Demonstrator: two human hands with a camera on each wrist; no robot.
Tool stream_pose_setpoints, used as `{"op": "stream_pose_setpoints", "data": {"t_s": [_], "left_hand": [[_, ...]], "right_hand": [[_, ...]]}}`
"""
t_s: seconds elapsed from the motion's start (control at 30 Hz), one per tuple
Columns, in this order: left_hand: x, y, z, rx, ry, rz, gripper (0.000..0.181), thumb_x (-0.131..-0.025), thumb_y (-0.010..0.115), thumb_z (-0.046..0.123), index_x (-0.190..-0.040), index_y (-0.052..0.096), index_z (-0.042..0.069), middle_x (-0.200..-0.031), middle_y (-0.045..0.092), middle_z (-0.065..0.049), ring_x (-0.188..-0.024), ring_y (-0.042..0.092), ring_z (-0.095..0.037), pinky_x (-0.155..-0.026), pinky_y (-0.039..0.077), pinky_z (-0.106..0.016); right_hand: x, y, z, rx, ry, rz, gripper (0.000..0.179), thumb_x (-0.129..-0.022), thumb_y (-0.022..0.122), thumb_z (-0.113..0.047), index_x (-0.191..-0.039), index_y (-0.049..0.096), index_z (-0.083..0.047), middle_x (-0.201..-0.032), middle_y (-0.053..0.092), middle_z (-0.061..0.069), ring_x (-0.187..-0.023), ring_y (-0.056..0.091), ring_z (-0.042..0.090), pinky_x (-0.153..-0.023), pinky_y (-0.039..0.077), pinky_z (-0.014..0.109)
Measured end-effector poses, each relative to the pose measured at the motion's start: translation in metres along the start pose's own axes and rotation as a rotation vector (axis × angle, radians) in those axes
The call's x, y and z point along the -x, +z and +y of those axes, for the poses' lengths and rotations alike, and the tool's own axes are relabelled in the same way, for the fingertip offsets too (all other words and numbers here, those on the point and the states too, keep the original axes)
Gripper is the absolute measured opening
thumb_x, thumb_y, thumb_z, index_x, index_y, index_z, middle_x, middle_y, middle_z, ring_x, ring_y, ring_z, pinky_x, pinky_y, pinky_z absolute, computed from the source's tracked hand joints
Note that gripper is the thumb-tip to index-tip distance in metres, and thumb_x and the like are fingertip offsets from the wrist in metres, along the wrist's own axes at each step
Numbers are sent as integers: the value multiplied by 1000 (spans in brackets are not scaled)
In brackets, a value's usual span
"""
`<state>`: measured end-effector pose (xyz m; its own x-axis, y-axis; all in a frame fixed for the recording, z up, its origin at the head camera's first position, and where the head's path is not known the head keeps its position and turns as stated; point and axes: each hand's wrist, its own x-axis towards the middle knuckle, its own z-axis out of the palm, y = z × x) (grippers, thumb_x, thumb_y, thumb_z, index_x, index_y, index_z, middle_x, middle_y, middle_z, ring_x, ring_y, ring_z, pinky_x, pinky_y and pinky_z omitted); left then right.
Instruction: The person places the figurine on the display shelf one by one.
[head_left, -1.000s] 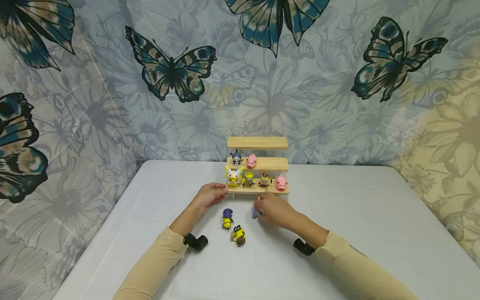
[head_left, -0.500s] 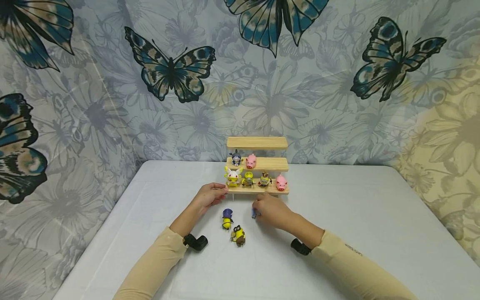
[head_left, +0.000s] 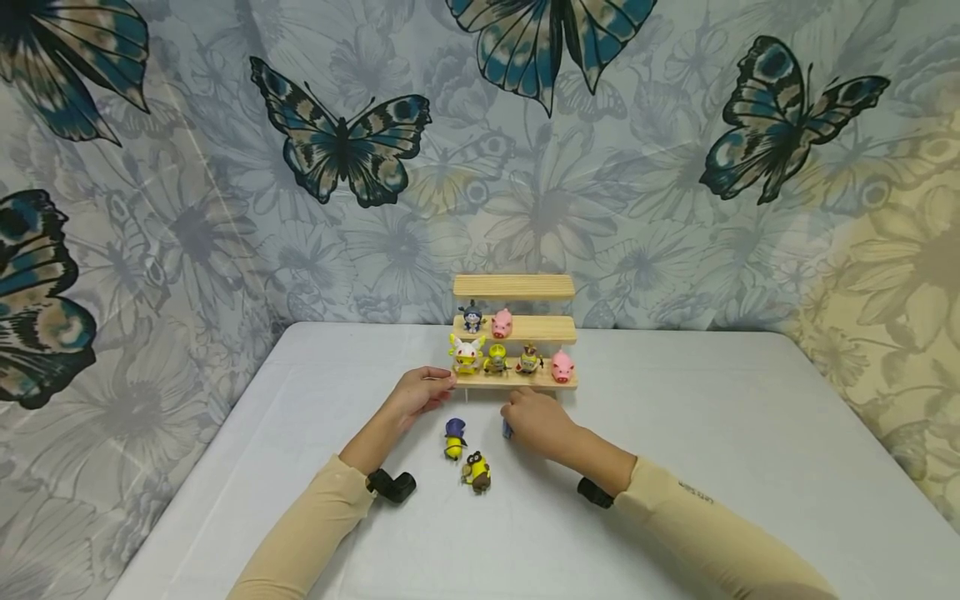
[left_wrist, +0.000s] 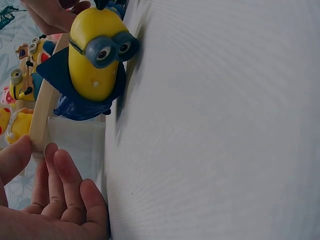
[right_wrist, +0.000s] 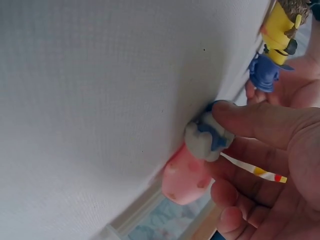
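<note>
My left hand [head_left: 422,390] pinches the front left corner of a three-tier wooden shelf [head_left: 517,385], thumb above and fingers below, as the left wrist view shows. Just in front of the shelf, my right hand [head_left: 542,421] pinches a small grey-white and blue figurine [right_wrist: 205,135] between thumb and fingers, close to the tabletop. Most of that figurine is hidden from the head view. Beyond it in the right wrist view is a pink rounded thing [right_wrist: 182,177], partly covered. Between the hands lie a yellow figurine with purple-blue clothing [head_left: 454,439] and a yellow-brown figurine [head_left: 477,472].
On the bottom tier stand a white-and-yellow eared figurine [head_left: 467,355], two yellow figurines and a pink pig [head_left: 562,367]. The middle tier holds a dark figurine [head_left: 472,317] and another pink pig [head_left: 502,323]. A white table [head_left: 690,417] lies beneath, with a butterfly-patterned cloth behind.
My right hand has shifted slightly left and covers more of the small blue-grey figurine in the head view. My left hand stays on the shelf corner.
</note>
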<state>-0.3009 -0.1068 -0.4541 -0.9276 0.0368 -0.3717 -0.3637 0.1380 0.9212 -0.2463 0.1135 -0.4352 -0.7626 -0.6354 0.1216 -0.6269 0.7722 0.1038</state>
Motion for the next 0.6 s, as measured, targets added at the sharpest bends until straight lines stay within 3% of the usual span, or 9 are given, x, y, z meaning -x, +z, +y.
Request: {"op": "stream_pose_setpoints", "data": {"t_s": [0.43, 0.6], "left_hand": [[1, 1, 0, 0, -7, 10, 31, -92, 69, 20, -118, 63, 6, -98, 73, -2, -81, 66, -11, -70, 50, -24], [1, 1, 1, -4, -2, 8, 32, -91, 69, 21, -118, 63, 6, -98, 73, -1, -82, 66, -11, -68, 49, -24]], "right_hand": [[5, 0, 8, -94, -2, -57, 27, -73, 85, -18, -96, 74, -6, -92, 67, 5, -86, 57, 18, -76, 50, 32], [7, -6, 13, -160, -12, -47, 29, -75, 82, -18, -100, 74, -6, -95, 68, 7, -83, 56, 19, -72, 49, 33]]}}
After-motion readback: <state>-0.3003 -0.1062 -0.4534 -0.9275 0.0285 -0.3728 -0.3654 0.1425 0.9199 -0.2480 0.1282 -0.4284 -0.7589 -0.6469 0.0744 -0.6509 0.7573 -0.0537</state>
